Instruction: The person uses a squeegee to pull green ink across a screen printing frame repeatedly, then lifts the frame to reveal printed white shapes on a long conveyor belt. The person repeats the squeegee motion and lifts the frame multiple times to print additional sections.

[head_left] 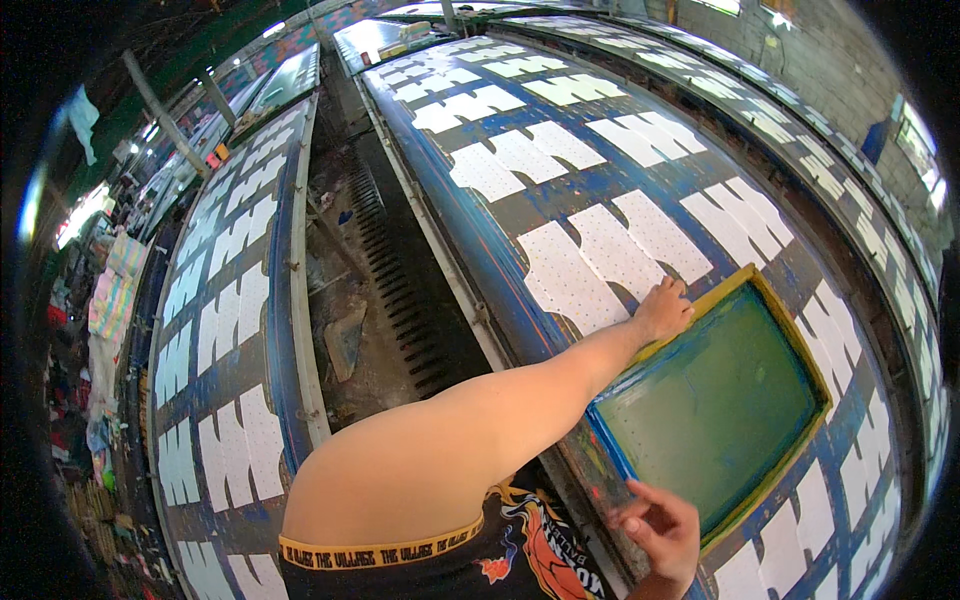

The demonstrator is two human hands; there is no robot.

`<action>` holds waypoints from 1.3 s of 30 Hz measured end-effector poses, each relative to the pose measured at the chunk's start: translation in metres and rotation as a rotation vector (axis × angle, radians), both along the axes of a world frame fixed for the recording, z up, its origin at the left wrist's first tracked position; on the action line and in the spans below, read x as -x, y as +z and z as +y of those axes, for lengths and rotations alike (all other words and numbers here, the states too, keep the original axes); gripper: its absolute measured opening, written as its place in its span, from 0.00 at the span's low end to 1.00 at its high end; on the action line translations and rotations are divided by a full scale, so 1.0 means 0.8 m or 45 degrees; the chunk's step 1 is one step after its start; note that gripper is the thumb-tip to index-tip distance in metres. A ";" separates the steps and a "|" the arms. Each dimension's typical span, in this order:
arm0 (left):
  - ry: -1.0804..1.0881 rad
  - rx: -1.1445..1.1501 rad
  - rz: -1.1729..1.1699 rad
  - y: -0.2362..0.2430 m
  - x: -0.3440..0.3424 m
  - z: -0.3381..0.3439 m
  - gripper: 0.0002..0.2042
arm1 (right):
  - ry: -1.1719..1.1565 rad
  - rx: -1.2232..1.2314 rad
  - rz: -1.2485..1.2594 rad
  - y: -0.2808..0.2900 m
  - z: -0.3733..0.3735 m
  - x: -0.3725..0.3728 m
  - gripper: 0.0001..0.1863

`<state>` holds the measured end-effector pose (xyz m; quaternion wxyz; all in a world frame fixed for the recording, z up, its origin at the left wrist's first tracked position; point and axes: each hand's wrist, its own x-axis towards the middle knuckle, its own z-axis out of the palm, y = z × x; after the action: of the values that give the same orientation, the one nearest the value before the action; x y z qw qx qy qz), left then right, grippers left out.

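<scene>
Well left of our hands, pale cut pieces lie in spaced rows, presumably so none overlap. Our left hand, fingers loosely curled, reaches to the far end of the framed green screen, over a dotted white piece; we cannot tell whether it grips. Our right hand, half open and apparently empty, is by the near corner, perhaps to steady it. The screen (blue-smeared along its rim) extends rightward from both.

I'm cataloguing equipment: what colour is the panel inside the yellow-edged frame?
The panel is murky green, best seen in the head view.
</scene>
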<state>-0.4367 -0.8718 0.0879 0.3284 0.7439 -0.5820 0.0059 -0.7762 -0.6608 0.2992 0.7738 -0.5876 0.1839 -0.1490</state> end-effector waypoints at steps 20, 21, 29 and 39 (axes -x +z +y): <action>-0.004 0.209 0.069 -0.020 -0.005 -0.008 0.13 | -0.088 1.225 0.715 -0.059 0.040 0.035 0.29; -0.008 0.203 0.061 -0.021 -0.006 -0.010 0.14 | -0.066 1.304 0.686 -0.063 0.043 0.035 0.30; -0.008 -0.032 0.187 -0.009 -0.004 -0.011 0.15 | 0.035 1.557 0.770 -0.107 0.061 0.054 0.39; 0.008 -0.247 0.244 0.004 -0.002 -0.008 0.17 | -0.266 1.658 0.589 -0.138 0.043 0.056 0.25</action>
<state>-0.4349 -0.8782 0.0915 0.3090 0.7711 -0.5435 -0.1203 -0.8211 -0.6264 0.1892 0.1866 -0.9277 0.2728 -0.1736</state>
